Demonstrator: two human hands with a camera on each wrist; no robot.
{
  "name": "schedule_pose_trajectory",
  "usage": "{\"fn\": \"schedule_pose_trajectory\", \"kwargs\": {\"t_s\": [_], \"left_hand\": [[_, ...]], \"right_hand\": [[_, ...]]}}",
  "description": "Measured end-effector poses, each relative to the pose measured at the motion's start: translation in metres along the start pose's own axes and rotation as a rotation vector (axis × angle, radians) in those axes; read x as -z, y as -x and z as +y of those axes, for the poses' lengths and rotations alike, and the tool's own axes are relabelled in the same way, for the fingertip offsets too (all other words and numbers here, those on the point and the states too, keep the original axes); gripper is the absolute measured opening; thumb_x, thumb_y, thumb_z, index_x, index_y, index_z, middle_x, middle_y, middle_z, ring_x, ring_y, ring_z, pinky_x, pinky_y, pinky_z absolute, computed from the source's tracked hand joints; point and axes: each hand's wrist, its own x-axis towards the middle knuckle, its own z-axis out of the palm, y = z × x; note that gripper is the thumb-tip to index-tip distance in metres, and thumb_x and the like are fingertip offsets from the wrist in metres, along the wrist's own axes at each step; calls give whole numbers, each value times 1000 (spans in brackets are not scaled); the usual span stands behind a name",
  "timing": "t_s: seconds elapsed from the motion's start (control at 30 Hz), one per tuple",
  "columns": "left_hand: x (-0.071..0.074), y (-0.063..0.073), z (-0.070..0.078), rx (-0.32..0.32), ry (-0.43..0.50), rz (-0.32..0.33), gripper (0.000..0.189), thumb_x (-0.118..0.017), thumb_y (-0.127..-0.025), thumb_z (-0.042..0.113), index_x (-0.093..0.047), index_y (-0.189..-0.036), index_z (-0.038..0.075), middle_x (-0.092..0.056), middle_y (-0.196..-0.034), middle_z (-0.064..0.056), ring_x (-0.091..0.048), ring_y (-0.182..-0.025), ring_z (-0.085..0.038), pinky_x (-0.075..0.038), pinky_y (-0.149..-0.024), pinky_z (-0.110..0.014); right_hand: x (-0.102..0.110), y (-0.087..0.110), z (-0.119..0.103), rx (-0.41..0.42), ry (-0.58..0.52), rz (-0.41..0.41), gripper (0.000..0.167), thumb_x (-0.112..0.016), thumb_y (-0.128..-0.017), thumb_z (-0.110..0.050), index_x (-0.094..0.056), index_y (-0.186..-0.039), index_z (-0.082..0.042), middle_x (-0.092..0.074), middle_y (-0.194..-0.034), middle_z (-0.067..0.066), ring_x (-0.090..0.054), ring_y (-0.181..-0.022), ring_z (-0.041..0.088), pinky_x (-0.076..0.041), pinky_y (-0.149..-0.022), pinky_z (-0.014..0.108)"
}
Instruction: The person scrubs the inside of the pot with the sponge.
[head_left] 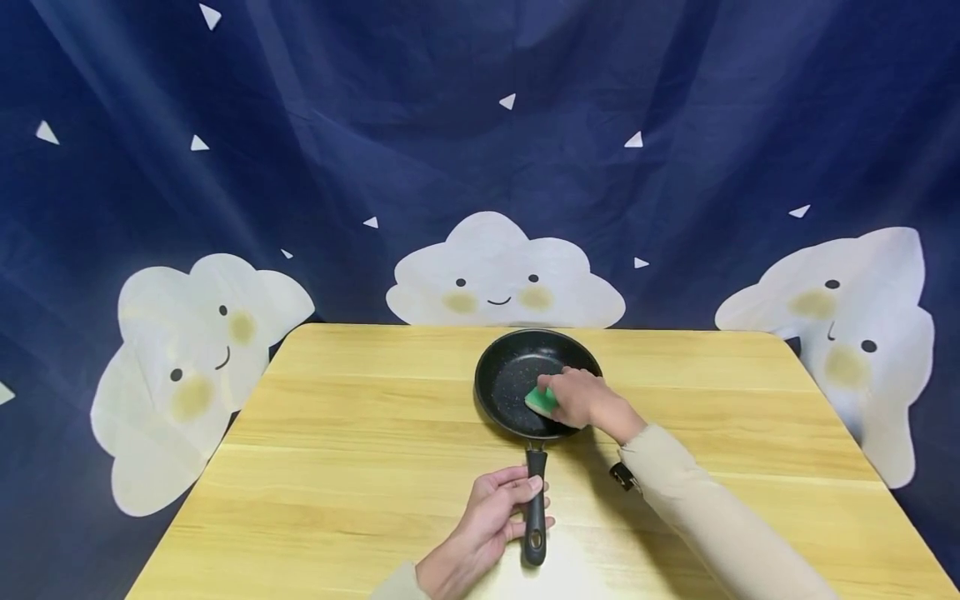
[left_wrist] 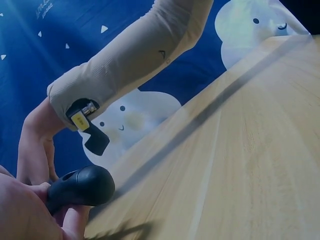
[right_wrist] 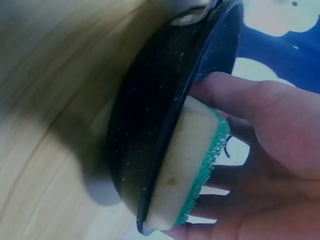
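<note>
A black frying pan point(head_left: 504, 375) with a pale-speckled surface is at the far middle of the table, its handle point(head_left: 536, 521) pointing toward me. My left hand point(head_left: 483, 515) grips that handle, thumb on top and fingers beneath; the rounded handle end point(left_wrist: 92, 186) shows large in the left wrist view. Inside the pan my right hand point(head_left: 581, 398) holds a sponge point(head_left: 540, 403) with a green scouring side. In the right wrist view the sponge's pale foam side point(right_wrist: 182, 165) faces the pan wall point(right_wrist: 142, 115), and its green side faces the palm. Part of the pan's interior is hidden behind the right hand.
The pan is on a light wooden table point(head_left: 360, 433) with rounded far corners. Behind it hangs a dark blue curtain point(head_left: 420, 125) printed with smiling clouds and white triangles. A small black device point(head_left: 622, 477) sits at the right wrist, by the beige sleeve point(head_left: 712, 508).
</note>
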Motion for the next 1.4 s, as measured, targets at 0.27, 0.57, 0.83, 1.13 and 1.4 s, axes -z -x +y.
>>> {"fn": "schedule_pose_trajectory", "kwargs": {"t_s": [0.27,0.57,0.83,1.13,1.4], "left_hand": [[2,-2,0,12,-12,-15,33,-70,-96,7,-63,-124,-9,-69,-103,-15,-65,-85,-20,-62,-83,-55],[5,-4,2,33,-21,-31,33,-71,-95,7,-64,-124,-7,-70,-105,-15,-66,-83,-19,-62,-82,-54],[6,-4,2,31,-30,-40,31,-71,-96,8,-65,-123,-7,-70,-102,-13,-66,-83,-19,-63,-82,-53],[7,-5,2,32,-33,-49,31,-71,-96,8,-64,-123,-7,-70,-103,-14,-67,-83,-19,-63,-82,-53],[7,-6,2,35,-32,-64,32,-71,-96,8,-63,-124,-7,-70,-105,-15,-67,-83,-19,-62,-83,-53]], "right_hand": [[2,6,-5,101,-71,-68,32,-75,-88,-8,-67,-118,-10,-67,-103,12,-60,-95,30,-56,-80,46],[4,8,-11,131,-154,-83,28,-76,-87,-6,-71,-114,-13,-68,-106,9,-58,-92,26,-54,-79,41],[1,8,-9,143,-275,-75,30,-75,-90,-10,-72,-120,-12,-68,-106,6,-54,-95,24,-47,-77,35],[-8,4,-8,150,-374,-60,30,-74,-93,-16,-71,-122,-12,-68,-112,8,-57,-98,25,-48,-80,37],[-16,1,-13,103,-461,-19,31,-73,-96,-22,-69,-126,-12,-69,-113,10,-61,-103,29,-54,-84,42]]}}
